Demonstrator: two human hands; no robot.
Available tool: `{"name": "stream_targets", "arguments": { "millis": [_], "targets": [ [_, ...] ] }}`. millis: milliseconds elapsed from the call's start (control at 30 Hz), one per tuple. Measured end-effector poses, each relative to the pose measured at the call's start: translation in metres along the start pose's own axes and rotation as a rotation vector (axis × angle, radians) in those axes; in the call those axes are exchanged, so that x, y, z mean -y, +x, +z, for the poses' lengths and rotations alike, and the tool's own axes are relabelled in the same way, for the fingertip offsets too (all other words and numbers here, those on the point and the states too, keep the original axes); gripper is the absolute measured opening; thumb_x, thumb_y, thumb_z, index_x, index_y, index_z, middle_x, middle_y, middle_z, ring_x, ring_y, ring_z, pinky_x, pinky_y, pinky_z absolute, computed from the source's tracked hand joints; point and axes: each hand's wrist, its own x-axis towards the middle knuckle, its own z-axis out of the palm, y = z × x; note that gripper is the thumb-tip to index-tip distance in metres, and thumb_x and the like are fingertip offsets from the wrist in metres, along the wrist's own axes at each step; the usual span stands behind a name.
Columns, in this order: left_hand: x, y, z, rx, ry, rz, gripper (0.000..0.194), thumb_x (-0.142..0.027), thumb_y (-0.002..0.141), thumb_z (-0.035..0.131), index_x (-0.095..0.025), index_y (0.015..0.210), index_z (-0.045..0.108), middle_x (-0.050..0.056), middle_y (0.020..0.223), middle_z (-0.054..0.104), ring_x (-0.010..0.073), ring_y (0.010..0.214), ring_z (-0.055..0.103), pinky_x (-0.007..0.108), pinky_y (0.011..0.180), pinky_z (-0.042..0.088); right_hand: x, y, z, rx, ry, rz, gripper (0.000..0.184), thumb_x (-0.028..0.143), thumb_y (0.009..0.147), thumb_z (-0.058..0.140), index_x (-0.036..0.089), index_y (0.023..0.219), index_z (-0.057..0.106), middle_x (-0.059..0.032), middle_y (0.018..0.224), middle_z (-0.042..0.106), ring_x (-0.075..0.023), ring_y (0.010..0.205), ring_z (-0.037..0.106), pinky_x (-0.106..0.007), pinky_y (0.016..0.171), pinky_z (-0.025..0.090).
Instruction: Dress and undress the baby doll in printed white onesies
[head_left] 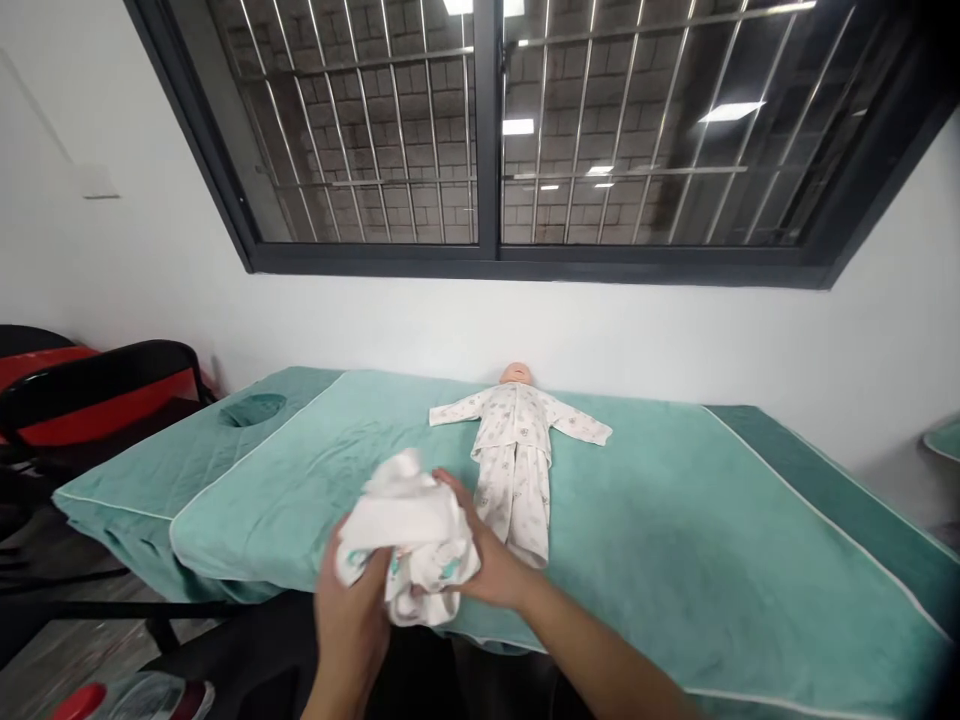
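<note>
A bunched white cloth with small coloured prints is held between my two hands, above the near edge of the bed. On its left side my left hand grips it, thumb in front. My right hand has hold of the right side, with the fingers partly behind the cloth. Beyond them a baby doll lies on its back, its arms spread in a white patterned long-sleeved top. Matching trousers cover its legs. Whether the cloth is a garment or a wrap I cannot tell.
The doll lies on a massage bed with a green cover and a face hole at the left. Black and red chairs stand left. At the lower left are a red lid and a clear container. A barred window is above.
</note>
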Motion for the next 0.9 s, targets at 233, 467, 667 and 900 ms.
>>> {"name": "stream_targets", "arguments": {
  "millis": [233,467,667,900],
  "targets": [
    [0.001,0.01,0.018,0.471,-0.002,0.136,0.048,-0.044,0.084,0.065,-0.03,0.129,0.058,0.006,0.149,0.042,0.0264,0.137,0.044,0.037,0.108,0.046,0.019,0.016,-0.081,-0.315,-0.252,-0.103,0.09,0.044,0.065,0.083,0.024,0.143,0.042,-0.0116,0.146,0.049,-0.0332,0.137,0.043,-0.045,0.118,0.03],
    [0.096,-0.045,-0.037,0.501,0.151,-0.193,0.047,-0.051,0.083,0.062,-0.027,0.124,0.062,0.007,0.13,0.064,0.0278,0.116,0.063,0.041,0.096,0.055,0.06,-0.033,-0.212,-0.734,-0.608,-0.038,0.079,0.042,0.067,0.081,0.02,0.136,0.048,-0.0158,0.137,0.056,-0.0326,0.127,0.054,-0.051,0.11,0.04],
    [0.129,-0.06,-0.064,0.525,0.207,-0.289,0.048,-0.052,0.085,0.059,-0.025,0.124,0.061,0.008,0.126,0.066,0.0265,0.111,0.066,0.043,0.1,0.052,0.044,-0.079,-0.257,-0.833,-0.648,0.094,0.065,0.042,0.069,0.078,0.02,0.126,0.056,-0.0152,0.129,0.062,-0.0321,0.117,0.061,-0.049,0.101,0.049],
    [0.122,-0.051,-0.061,0.5,0.25,-0.223,0.038,-0.049,0.086,0.058,-0.024,0.113,0.067,0.006,0.115,0.07,0.0251,0.103,0.069,0.04,0.093,0.056,0.036,-0.09,-0.267,-0.841,-0.721,0.161,0.062,0.04,0.07,0.079,0.022,0.125,0.056,-0.0129,0.126,0.064,-0.0286,0.109,0.065,-0.044,0.092,0.054]
  ]
}}
